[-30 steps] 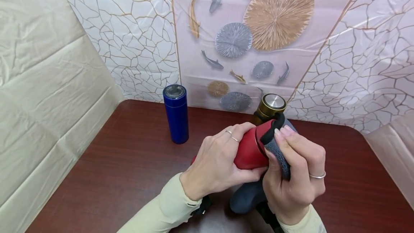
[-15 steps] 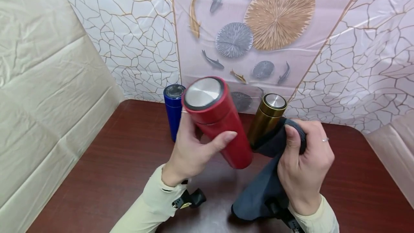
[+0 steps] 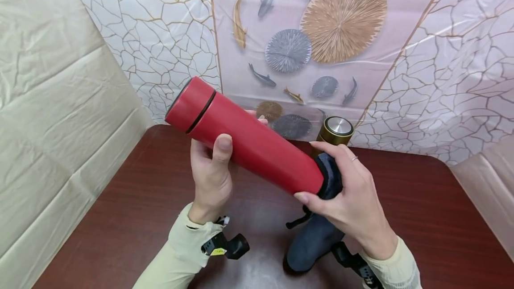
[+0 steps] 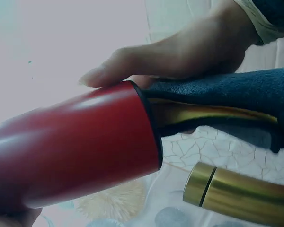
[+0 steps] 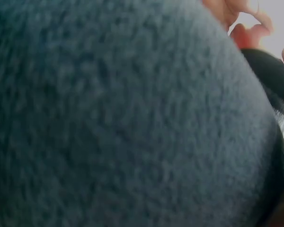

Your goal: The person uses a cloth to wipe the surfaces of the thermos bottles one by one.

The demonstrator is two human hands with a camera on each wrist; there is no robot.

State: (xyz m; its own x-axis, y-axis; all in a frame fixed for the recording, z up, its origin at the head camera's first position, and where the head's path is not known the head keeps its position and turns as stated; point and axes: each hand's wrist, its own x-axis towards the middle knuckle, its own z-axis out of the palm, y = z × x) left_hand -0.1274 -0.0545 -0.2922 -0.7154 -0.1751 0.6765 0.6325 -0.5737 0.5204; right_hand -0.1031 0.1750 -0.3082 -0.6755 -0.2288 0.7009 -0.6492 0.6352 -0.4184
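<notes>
A red thermos (image 3: 257, 142) slants across the middle of the head view, its lid end up at the left. My left hand (image 3: 210, 177) grips it below the lid, thumb in front and fingers mostly hidden behind. At its lower end, my right hand (image 3: 353, 195) grips a dark grey fleecy cloth (image 3: 315, 242) with black edging, the thumb touching the red side. Part of that cloth covers the base, and the rest hangs down toward the table. The left wrist view shows the red thermos (image 4: 85, 146) with the cloth (image 4: 227, 90) beside its base.
A gold thermos (image 3: 337, 130) stands at the back of the brown table (image 3: 120, 217), partly behind my right hand. Patterned sheeting (image 3: 180, 35) hangs behind the table. Black wrist cameras sit on both sleeves.
The red thermos turned from lid-right to lid-left, then tilted further over. The cloth went from its lid end to its base. The blue thermos is now hidden behind it.
</notes>
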